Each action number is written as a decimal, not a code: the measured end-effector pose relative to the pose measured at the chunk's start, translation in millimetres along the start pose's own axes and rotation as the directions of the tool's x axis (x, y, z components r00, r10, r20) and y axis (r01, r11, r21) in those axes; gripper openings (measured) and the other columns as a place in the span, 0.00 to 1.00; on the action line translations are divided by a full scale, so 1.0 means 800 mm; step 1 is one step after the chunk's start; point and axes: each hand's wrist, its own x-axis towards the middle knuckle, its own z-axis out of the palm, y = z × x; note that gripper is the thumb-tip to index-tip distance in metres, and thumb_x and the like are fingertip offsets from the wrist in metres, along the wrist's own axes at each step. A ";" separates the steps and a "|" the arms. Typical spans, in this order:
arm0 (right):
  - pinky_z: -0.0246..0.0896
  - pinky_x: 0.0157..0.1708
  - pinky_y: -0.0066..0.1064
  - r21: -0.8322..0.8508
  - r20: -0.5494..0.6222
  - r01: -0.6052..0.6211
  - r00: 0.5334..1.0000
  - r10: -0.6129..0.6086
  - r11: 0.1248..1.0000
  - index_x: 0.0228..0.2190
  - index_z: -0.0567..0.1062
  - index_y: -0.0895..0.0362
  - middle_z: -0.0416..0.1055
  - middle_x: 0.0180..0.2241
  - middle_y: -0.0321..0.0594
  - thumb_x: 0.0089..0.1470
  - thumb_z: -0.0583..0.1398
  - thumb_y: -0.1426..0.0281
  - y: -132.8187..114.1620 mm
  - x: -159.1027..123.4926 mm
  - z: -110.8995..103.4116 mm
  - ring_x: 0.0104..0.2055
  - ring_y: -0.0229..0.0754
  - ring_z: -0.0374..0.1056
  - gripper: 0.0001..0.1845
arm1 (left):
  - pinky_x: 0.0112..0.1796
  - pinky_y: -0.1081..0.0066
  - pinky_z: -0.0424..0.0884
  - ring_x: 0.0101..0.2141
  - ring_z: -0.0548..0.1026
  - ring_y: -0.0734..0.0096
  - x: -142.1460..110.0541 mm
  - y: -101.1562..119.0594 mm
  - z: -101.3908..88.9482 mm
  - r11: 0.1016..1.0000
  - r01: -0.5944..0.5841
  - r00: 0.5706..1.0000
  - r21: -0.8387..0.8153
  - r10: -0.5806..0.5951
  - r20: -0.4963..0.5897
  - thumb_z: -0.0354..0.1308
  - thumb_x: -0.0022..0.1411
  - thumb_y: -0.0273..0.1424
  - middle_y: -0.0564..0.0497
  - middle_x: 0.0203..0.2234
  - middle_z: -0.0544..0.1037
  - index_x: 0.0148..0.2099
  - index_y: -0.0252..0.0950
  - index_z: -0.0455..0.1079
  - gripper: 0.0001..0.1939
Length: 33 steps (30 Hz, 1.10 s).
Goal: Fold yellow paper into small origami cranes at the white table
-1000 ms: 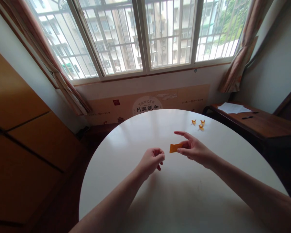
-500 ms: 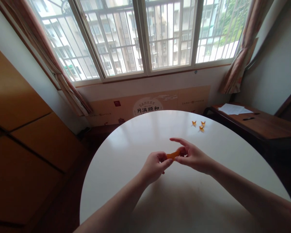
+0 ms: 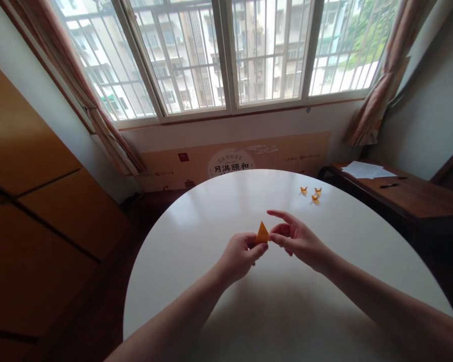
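A small piece of folded orange paper [image 3: 262, 234] is held above the table, its pointed tip facing up. My left hand [image 3: 238, 256] is closed on its lower left part, thumb in front and fingers behind. At the paper's right corner, the thumb and a bent finger of my right hand [image 3: 300, 240] pinch the edge, while the index finger stretches out above. Three orange folded paper birds [image 3: 315, 199] stand in a group on the white round table [image 3: 196, 211], beyond my right hand.
A wooden side table [image 3: 419, 193] on the right carries white paper sheets [image 3: 366, 170] and a dark pen-like object [image 3: 389, 185]. A barred window [image 3: 268, 60] with tied curtains is ahead. Wooden cabinet doors [image 3: 53, 216] stand on the left.
The orange paper has gone from a flat, sideways strip to an upright pointed shape. My right hand has shifted slightly; my left hand keeps its grip.
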 end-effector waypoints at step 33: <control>0.64 0.32 0.29 -0.614 0.306 0.230 0.951 -0.041 0.755 0.45 0.77 0.55 0.76 0.33 0.39 0.56 0.61 0.67 0.014 0.010 -0.036 0.32 0.40 0.70 0.15 | 0.43 0.71 0.71 0.40 0.78 0.67 -0.003 -0.006 -0.023 0.592 -0.476 0.879 0.651 0.308 0.363 0.54 0.63 0.23 0.50 0.40 0.82 0.43 0.42 0.80 0.15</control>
